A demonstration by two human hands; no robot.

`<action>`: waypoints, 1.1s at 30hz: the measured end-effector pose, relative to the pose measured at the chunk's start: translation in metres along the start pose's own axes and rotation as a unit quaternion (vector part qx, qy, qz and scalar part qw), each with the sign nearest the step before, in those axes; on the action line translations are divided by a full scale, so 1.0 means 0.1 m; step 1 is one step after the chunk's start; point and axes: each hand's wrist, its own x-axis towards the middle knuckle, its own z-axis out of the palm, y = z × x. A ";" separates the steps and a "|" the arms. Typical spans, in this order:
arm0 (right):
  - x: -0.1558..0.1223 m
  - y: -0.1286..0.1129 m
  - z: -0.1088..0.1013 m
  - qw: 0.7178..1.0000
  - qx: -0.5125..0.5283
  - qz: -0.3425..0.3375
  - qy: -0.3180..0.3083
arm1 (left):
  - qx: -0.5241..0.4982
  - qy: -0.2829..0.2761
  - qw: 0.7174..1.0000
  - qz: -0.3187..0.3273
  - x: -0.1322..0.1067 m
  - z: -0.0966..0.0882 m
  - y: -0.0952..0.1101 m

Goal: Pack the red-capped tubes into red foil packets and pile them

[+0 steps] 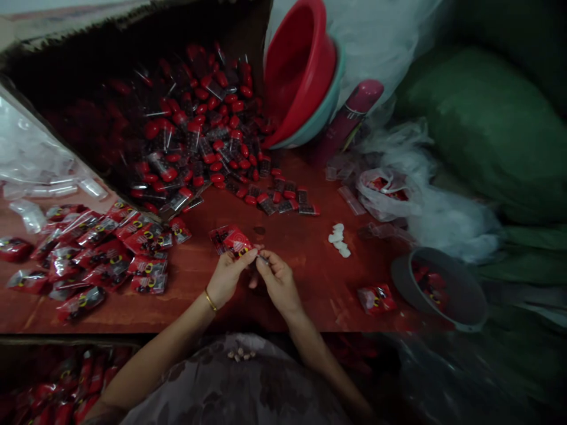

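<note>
My left hand, with a gold bangle at the wrist, is closed on a small red printed plastic packet just above the table. My right hand meets it at the packet's near corner. Its thumb and fingers are pinched together, and a small dark bit shows at their tips, too small to name. To the left lies a heap of filled red packets. Some small white pieces lie on the table to the right of my hands.
A tipped cardboard box spills clear tubes with red caps onto the red table. Behind stand a red basin and a pink flask. At right are a grey bowl, one packet and plastic bags.
</note>
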 end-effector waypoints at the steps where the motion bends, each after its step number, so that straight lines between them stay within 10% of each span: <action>1: 0.01 0.00 0.00 1.000 0.010 -0.004 -0.021 | -0.005 0.003 1.000 -0.006 0.00 -0.01 0.02; 11: 0.15 0.28 0.12 0.985 -0.148 -0.086 0.022 | -0.093 0.037 0.994 -0.048 -0.10 -0.16 -0.03; 17: 0.52 0.20 0.21 0.877 -0.412 -0.247 -0.025 | -0.094 0.103 0.984 -0.108 -0.15 -0.59 0.15; 22: 1.24 0.18 -0.06 0.795 -0.575 -0.173 0.091 | -0.206 0.255 0.944 -0.033 -0.07 -0.84 0.43; 30: 1.03 0.39 -0.48 0.747 -0.643 -0.171 -0.016 | -0.155 0.133 0.953 -0.222 -0.23 -0.65 0.19; 33: 0.79 0.35 -0.43 0.756 -0.625 -0.196 0.000 | -0.010 0.111 0.984 -0.137 -0.25 -0.54 0.09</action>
